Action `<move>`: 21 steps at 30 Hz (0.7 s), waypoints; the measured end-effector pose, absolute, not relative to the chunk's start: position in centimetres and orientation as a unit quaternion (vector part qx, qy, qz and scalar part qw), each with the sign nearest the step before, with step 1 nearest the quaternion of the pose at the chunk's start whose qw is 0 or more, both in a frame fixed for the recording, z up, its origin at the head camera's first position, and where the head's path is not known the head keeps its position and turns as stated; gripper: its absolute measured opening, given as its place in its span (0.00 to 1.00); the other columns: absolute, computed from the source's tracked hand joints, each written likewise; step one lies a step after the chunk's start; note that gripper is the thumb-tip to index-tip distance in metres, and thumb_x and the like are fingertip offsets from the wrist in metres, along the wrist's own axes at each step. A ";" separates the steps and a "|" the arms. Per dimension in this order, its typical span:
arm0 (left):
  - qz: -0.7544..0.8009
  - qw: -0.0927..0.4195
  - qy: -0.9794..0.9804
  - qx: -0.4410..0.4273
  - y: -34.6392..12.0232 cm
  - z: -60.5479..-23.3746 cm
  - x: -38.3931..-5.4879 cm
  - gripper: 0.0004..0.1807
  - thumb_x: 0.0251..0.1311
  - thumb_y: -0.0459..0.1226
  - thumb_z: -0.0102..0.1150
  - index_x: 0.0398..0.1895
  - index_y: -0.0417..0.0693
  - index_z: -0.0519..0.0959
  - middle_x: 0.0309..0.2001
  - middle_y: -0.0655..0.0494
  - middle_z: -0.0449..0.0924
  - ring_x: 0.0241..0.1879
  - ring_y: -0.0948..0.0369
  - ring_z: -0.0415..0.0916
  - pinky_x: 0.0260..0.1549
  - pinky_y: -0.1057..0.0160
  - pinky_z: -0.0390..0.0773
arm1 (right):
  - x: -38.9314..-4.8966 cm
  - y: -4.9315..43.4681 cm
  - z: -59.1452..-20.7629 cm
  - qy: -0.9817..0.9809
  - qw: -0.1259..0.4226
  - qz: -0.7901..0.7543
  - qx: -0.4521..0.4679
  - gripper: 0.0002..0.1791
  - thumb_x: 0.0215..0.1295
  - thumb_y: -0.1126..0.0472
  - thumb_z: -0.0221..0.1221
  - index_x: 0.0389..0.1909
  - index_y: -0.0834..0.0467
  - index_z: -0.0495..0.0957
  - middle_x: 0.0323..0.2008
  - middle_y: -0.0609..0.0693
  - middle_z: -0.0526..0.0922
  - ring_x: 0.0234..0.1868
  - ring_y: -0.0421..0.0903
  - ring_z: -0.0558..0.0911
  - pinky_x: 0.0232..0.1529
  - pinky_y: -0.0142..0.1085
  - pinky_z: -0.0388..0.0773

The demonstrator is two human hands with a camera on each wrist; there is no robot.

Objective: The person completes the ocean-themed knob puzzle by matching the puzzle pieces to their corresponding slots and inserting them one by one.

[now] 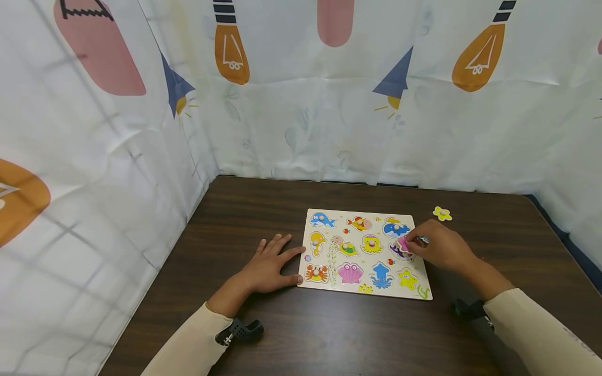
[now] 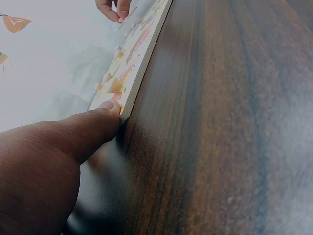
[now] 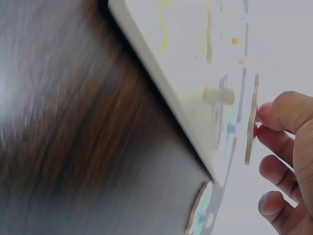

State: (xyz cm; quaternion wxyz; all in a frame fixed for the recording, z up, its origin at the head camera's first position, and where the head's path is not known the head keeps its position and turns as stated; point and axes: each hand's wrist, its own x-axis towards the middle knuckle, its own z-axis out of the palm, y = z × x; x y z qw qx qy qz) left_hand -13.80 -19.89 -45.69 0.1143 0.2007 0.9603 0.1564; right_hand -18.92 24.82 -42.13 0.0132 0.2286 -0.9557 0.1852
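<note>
A wooden peg puzzle board [image 1: 336,255] with sea animal pieces lies on the table. My left hand [image 1: 269,265] rests at its left side, fingers spread, with the thumb touching the board's near left corner beside the crab piece [image 1: 316,273]. Over the board's right side, my right hand [image 1: 439,245] pinches a pink puzzle piece [image 1: 403,243] between thumb and index finger. In the right wrist view this piece [image 3: 252,122] shows edge-on, raised above the board. Its face is partly hidden by the fingers in the head view. A light blue piece [image 3: 200,208] lies just off the board's edge.
A yellow flower-shaped piece [image 1: 442,213] lies on the brown table [image 1: 357,334] beyond the board's far right corner. Several pieces sit in the board, among them a pink shell [image 1: 350,273] and a blue squid [image 1: 381,275]. A patterned white curtain [image 1: 301,130] hangs behind.
</note>
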 end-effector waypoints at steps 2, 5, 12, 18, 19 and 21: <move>0.155 0.114 0.961 0.200 -19.9 -45.7 -13.8 0.44 0.62 0.69 0.56 0.79 0.71 0.61 0.82 0.51 0.45 0.81 0.48 0.35 0.74 0.39 0.33 | -18.7 24.4 -42.0 -0.954 0.019 0.186 0.236 0.06 0.61 0.60 0.73 0.39 0.51 0.90 0.35 0.45 0.80 0.38 0.47 0.75 0.31 0.38 0.75; 0.153 0.114 0.961 0.199 -19.9 -45.8 -13.8 0.44 0.62 0.70 0.56 0.79 0.72 0.61 0.82 0.51 0.45 0.81 0.48 0.35 0.74 0.39 0.33 | -18.3 23.7 -41.8 -0.951 0.027 0.183 0.248 0.05 0.60 0.60 0.74 0.37 0.50 0.89 0.35 0.44 0.79 0.38 0.47 0.74 0.30 0.37 0.75; 0.157 0.117 0.960 0.201 -19.9 -45.7 -13.9 0.44 0.62 0.69 0.56 0.80 0.71 0.61 0.82 0.51 0.44 0.81 0.48 0.35 0.74 0.39 0.33 | -17.9 22.1 -41.9 -0.940 0.027 0.180 0.289 0.05 0.60 0.59 0.74 0.36 0.47 0.90 0.36 0.37 0.85 0.42 0.44 0.77 0.35 0.37 0.79; 0.160 0.121 0.958 0.203 -19.8 -45.4 -13.8 0.43 0.62 0.69 0.57 0.79 0.70 0.61 0.82 0.50 0.45 0.81 0.47 0.35 0.74 0.39 0.33 | -17.4 21.1 -42.5 -0.931 0.036 0.182 0.316 0.06 0.59 0.58 0.75 0.36 0.45 0.90 0.36 0.34 0.85 0.41 0.39 0.78 0.40 0.38 0.80; 0.160 0.121 0.958 0.204 -19.8 -45.4 -13.8 0.43 0.62 0.69 0.57 0.79 0.70 0.61 0.82 0.50 0.45 0.81 0.47 0.35 0.74 0.39 0.33 | -17.3 20.9 -42.6 -0.928 0.039 0.182 0.321 0.06 0.58 0.58 0.75 0.36 0.45 0.90 0.36 0.34 0.85 0.41 0.39 0.78 0.40 0.39 0.80; 0.160 0.122 0.958 0.204 -19.8 -45.5 -13.8 0.43 0.62 0.69 0.56 0.80 0.70 0.61 0.82 0.50 0.44 0.81 0.47 0.35 0.74 0.39 0.33 | -17.1 20.6 -42.6 -0.927 0.042 0.182 0.326 0.07 0.58 0.58 0.75 0.36 0.45 0.90 0.37 0.34 0.85 0.42 0.39 0.79 0.41 0.39 0.81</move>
